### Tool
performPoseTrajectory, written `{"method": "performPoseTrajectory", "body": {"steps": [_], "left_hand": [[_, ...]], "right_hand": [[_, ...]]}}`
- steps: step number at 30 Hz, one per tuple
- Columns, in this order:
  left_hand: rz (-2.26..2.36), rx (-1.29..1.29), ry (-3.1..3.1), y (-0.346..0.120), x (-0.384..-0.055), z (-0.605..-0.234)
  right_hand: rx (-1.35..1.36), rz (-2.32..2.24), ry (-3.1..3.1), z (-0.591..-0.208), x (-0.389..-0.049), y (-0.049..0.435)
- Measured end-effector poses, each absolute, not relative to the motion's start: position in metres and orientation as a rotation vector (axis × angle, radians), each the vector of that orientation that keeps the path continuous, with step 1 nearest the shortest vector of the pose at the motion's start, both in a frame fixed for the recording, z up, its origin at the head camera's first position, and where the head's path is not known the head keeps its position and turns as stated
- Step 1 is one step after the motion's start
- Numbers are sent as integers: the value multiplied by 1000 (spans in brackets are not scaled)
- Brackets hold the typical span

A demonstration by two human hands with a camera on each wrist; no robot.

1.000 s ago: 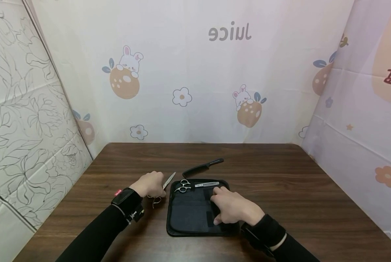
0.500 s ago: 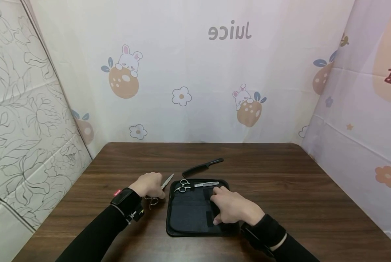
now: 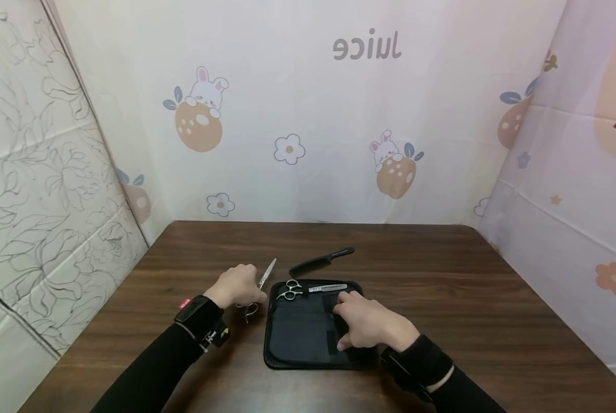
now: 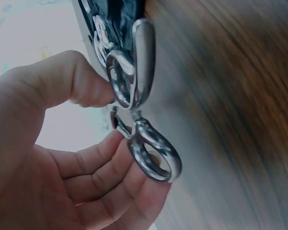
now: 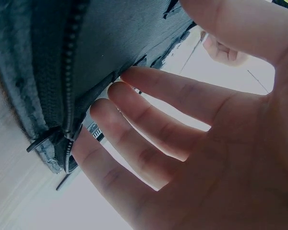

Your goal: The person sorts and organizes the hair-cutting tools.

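Observation:
My left hand pinches a pair of silver scissors just left of the black zip case. Their blades point away from me, and the finger rings hang below the hand in the left wrist view. The case lies unfolded on the table. A pair of thinning scissors is tucked crosswise under a strap along its far side. My right hand rests over the right part of the case. In the right wrist view its fingers are stretched out, tips at the case's zipped edge.
A black comb with a handle lies just beyond the case on the brown wooden table. Printed cloth curtains stand behind the table and along both sides.
My left hand has shifted slightly right toward the case, and the scissors' blades have moved farther up and forward. The right hand has stayed on the case.

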State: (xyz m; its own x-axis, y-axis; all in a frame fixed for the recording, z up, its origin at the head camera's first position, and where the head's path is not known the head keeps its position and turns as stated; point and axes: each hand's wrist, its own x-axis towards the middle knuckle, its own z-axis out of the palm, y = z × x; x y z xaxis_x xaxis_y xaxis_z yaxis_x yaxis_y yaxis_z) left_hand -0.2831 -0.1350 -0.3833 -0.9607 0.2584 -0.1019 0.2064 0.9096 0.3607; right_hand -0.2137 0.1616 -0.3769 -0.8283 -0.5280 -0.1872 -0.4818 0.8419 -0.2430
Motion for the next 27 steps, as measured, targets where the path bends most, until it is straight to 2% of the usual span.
{"method": "performPoseTrajectory", "body": {"steps": [15,27], "left_hand": [[906,547,2962,-112,-277,-373],[1139,550,2885,-98,-279,-372]], "right_hand": [[-759,-269,2774,-376,-214,162],[-734,-260,2764,-375,-216,162]]}}
